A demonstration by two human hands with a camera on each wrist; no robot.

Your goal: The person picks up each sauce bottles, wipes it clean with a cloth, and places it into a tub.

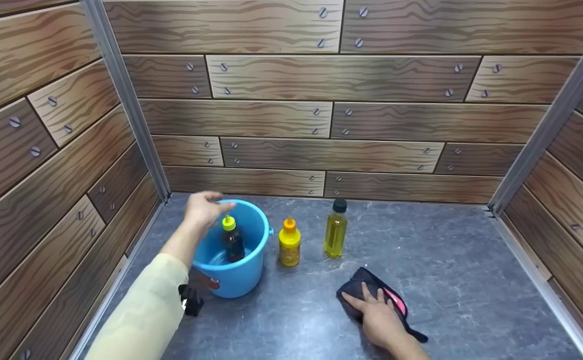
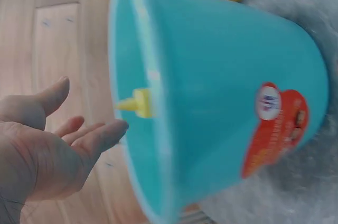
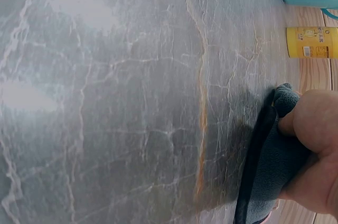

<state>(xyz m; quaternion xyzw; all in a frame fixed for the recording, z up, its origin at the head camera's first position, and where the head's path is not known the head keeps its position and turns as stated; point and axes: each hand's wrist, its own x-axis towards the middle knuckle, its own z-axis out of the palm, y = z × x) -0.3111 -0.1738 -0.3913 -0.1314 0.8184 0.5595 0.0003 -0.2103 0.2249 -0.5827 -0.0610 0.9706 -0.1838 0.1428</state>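
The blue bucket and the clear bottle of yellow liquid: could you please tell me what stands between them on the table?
In the head view, a yellow squeeze bottle with an orange cap stands upright between the blue bucket and the clear bottle, apart from both.

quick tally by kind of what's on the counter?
Bottles: 3, a dark one standing in the bucket, a yellow one, and an oil one.
Bucket: 1, blue.
Cloth: 1, dark, under the right hand.
Total: 5.
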